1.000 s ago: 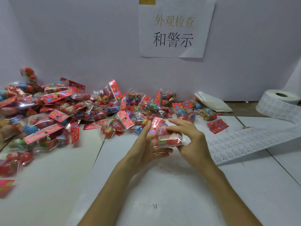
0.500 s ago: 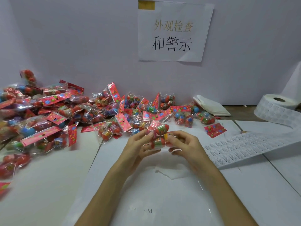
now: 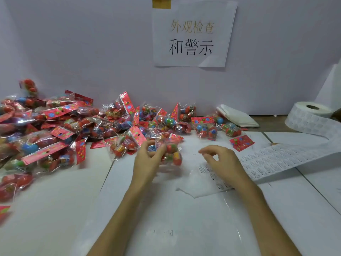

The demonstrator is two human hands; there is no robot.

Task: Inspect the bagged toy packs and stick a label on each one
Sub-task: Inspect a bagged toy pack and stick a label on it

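Clear cellophane, crinkled and glossy, is wrapped around the toy pack (image 3: 172, 152) that is gripped by the left hand (image 3: 147, 161). The fingers are curled round its left edge, and the pack is held just above the white table (image 3: 46, 200), in front of the pile. Red, green and yellow egg-shaped toys are seen inside it, blurred. The right hand (image 3: 223, 161) is held apart from the pack, to its right, over the near end of the label strip (image 3: 276, 159). Its fingers are bent, with the thumb tip brought close to the fingertips; whether anything is pinched between them cannot be told. The strip is laid across the table from the label roll (image 3: 311, 115), which is set at the far right. A large pile of bagged packs (image 3: 60, 130) with red header cards is spread along the wall at left and centre. A loose red card (image 3: 241, 142) is seen beside the strip, a flat white stack (image 3: 238, 116) lies behind it, and a paper sign (image 3: 191, 34) is taped to the wall.
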